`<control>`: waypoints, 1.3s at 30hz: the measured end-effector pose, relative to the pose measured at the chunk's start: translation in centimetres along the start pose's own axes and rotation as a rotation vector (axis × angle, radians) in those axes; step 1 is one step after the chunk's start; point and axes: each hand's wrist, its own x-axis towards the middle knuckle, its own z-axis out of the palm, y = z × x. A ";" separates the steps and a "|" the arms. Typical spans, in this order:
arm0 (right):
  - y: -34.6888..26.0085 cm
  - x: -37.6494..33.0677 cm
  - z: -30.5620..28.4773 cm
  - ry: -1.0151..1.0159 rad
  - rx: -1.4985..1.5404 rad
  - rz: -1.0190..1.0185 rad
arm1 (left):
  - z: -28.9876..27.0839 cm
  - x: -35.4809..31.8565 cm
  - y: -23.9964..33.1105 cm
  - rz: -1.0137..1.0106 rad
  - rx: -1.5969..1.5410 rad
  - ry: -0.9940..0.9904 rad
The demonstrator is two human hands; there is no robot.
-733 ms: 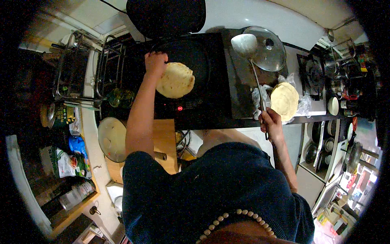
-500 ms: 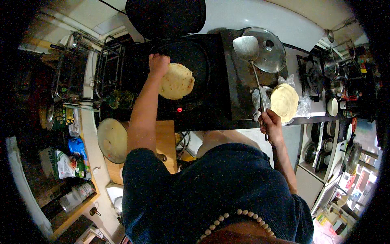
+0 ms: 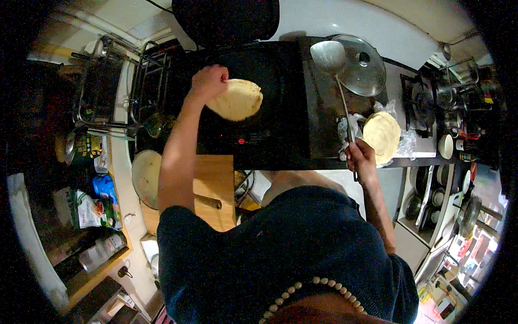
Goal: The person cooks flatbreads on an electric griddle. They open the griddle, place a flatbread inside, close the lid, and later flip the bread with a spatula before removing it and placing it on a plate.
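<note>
My left hand (image 3: 210, 81) pinches the edge of a round browned flatbread (image 3: 236, 101) over the black electric griddle (image 3: 264, 62). The flatbread looks tilted, its far edge turned up toward me. In my right hand (image 3: 361, 156) is the handle of a long metal spatula (image 3: 330, 58), whose broad blade points away, over the dark stovetop beside a glass lid. Close to the right hand lies a pale round of dough (image 3: 382, 134) on crumpled clear plastic (image 3: 408, 143).
A glass lid (image 3: 362, 65) with a black knob rests at the back right, near a gas burner (image 3: 420, 102). On the left are a metal rack (image 3: 145, 81), a wooden board (image 3: 218, 183) and a round pale lid (image 3: 145, 178). The griddle's raised black cover (image 3: 226, 19) stands behind.
My left hand has shifted slightly left, and the flatbread it holds has gone from lying nearly flat to tilting. My right hand keeps the spatula in about the same place.
</note>
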 end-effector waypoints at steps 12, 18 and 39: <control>-1.2 1.9 0.6 -0.009 -0.030 0.020 | -3.7 -1.8 1.2 0.102 -0.514 0.341; -1.1 1.2 -0.5 0.035 -0.016 0.010 | -12.7 -4.6 2.6 0.045 -1.030 0.794; -2.8 11.3 7.5 -0.078 -1.377 -0.646 | -1.9 -17.8 4.9 -0.379 -1.062 1.117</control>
